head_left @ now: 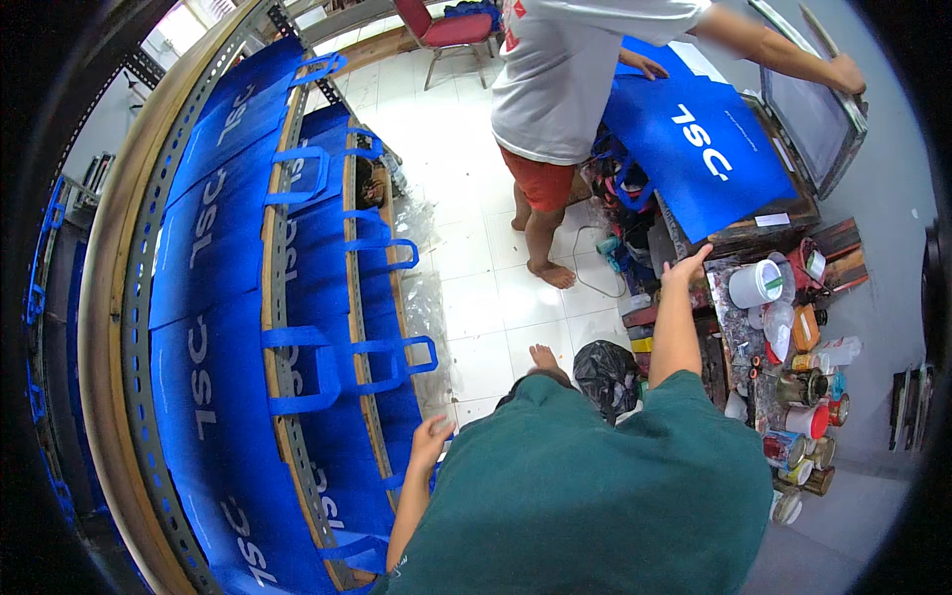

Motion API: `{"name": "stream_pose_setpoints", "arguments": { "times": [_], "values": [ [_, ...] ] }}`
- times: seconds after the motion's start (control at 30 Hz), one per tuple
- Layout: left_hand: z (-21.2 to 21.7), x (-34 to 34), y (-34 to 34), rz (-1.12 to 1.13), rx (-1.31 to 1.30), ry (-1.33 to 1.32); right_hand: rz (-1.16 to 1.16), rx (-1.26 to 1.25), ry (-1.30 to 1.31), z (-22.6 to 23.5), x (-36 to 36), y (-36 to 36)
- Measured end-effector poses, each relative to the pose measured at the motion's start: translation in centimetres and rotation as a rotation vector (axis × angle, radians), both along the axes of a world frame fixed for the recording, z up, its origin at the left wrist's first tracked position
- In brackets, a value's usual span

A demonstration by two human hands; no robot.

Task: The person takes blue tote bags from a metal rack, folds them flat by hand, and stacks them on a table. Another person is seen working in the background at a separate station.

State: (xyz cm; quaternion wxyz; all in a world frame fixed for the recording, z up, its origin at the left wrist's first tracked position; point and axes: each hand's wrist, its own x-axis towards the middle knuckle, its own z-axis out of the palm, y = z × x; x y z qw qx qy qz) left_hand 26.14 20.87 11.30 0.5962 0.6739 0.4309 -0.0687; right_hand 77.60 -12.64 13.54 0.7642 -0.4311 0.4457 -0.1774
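Observation:
My right hand (685,266) reaches forward, fingers stretched and thumb apart, just off the near edge of a blue fabric bag (734,188) with white print. That bag lies flat on a dark worktable (762,230). My left hand (431,437) hangs low beside the shelf rack, its fingers loosely bent and apart, with no object visible in it. Across the table a co-worker in a white shirt grips a raised printing screen (808,134) with one hand (847,75). The co-worker's other hand (647,65) rests by the bag's far edge.
At left, a tall rack (273,248) holds several tiers of printed blue bags, their handles (322,372) jutting into the aisle. A cluttered bench (739,342) with a white tub (756,285) and paint cans stands at right. A black plastic bag (605,375) lies on the tiled floor.

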Motion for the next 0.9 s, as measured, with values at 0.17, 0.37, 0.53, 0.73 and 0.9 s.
{"name": "stream_pose_setpoints", "arguments": {
  "times": [0.17,0.37,0.53,0.73,0.9],
  "values": [
    [1.4,-1.5,-1.2,0.113,-0.215,0.158,-0.124,0.025,-0.062,-0.4,6.5,-3.5],
    [0.0,7.0,-0.9,0.03,-0.22,0.016,0.15,0.151,-0.235,2.2,8.0,-6.9],
    [0.9,14.6,-3.1,-0.1,-0.332,0.001,0.55,0.111,-0.487,13.9,6.3,-9.0],
    [0.9,22.7,-7.3,-0.158,-1.034,-0.108,1.024,-0.381,-0.624,34.0,-6.1,-6.4],
    [5.5,26.1,-8.8,-0.163,-1.564,-0.635,1.214,-0.457,-0.67,40.7,-19.7,-4.0]
  ]
}}
